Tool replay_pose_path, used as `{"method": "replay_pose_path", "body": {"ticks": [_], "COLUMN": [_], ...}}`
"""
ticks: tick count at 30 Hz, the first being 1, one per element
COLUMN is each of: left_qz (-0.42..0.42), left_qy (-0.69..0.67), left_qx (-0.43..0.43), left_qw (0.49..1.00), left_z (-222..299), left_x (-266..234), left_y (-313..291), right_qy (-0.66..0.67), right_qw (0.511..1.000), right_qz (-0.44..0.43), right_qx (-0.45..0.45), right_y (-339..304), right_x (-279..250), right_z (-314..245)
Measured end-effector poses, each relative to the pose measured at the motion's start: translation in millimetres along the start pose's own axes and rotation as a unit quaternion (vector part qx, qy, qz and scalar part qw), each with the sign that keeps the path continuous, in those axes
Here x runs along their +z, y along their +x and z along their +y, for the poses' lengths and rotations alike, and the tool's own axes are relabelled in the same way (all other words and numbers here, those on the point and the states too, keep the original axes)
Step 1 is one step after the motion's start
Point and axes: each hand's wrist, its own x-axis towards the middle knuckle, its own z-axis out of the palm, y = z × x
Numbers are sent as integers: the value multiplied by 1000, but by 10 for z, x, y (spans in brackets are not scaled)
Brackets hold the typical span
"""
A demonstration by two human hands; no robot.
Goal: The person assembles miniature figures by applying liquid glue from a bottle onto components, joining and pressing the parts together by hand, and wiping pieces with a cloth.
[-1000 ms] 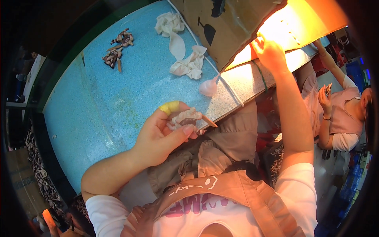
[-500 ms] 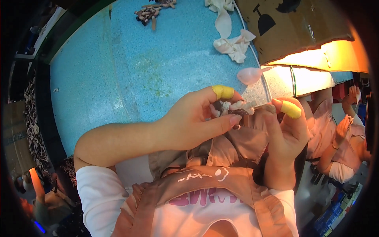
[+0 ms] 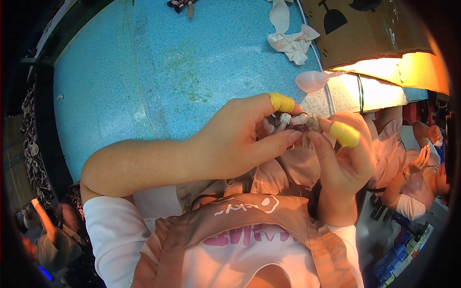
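Observation:
A small figurine (image 3: pixel 298 120), whitish and pink with dark brown parts, is between my two hands above my lap. My left hand (image 3: pixel 235 132) pinches it between thumb and a yellow-taped index finger. At its right end my right hand (image 3: pixel 349 156) is closed, thumb and taped index finger meeting on the figurine. Fingers cover much of it, and whether the right hand also holds something small is hidden. Just beyond the right hand lies a pale pink bulb-shaped piece (image 3: pixel 311 81) with a thin tip.
The blue speckled table (image 3: pixel 110 91) spreads ahead and left. Crumpled white cloth (image 3: pixel 294 45) and a white cable (image 3: pixel 318 55) lie near a cardboard box (image 3: pixel 370 33) with a bright glow under it. More small dark figurines (image 3: pixel 180 5) lie at the far edge. Another person (image 3: pixel 418 177) works at right.
My right hand has come left, its fingertips now against the figurine. The figurine has turned a little in my left hand. The whole view has shifted slightly.

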Motion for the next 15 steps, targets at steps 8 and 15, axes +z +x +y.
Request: {"method": "replay_pose_path", "body": {"ticks": [8, 15], "left_qz": [39, 16], "left_qy": [126, 89], "left_qx": [78, 82], "left_qw": [988, 993], "left_z": [78, 36], "left_x": [12, -6], "left_y": [0, 21], "right_qy": [-10, -134], "right_qw": [999, 987], "right_qz": [-14, -26], "right_qx": [-33, -83], "right_y": [-13, -37], "right_x": [-34, -17], "right_z": [33, -55]}}
